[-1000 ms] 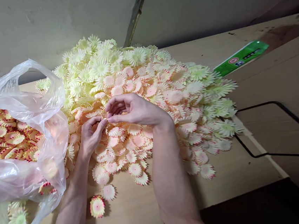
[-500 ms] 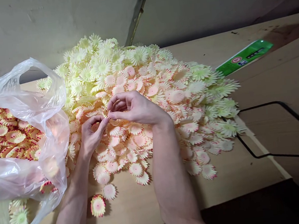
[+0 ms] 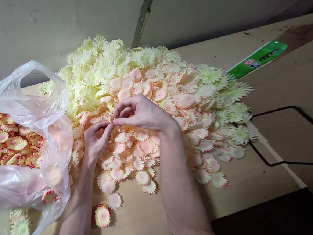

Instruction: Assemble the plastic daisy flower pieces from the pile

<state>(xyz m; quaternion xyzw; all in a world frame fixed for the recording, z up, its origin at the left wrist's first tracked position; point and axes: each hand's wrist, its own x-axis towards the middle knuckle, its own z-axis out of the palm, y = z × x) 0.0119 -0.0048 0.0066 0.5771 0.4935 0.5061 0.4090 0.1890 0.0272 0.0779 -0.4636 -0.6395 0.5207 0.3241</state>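
Observation:
Over the heap of artificial flower petals, my two hands meet at their fingertips. My left hand is closed in a pinch of thumb and forefinger. My right hand pinches at the same spot, its other fingers curled. Between the fingertips shows a small yellowish edge of a flower petal piece, mostly covered by the fingers. Pink-centred, red-tipped petal discs lie just below and around the hands. A single red-edged flower stack rests on the table near my left forearm.
At the left stands an open clear plastic bag holding several red-edged flowers. Pale green flowers form the heap's back. A green packet and a black wire frame lie right, on the wooden table. A wall rises behind.
Hardly anything differs. The fingertips have shifted very slightly around the small piece, and my right wrist sits a little further left.

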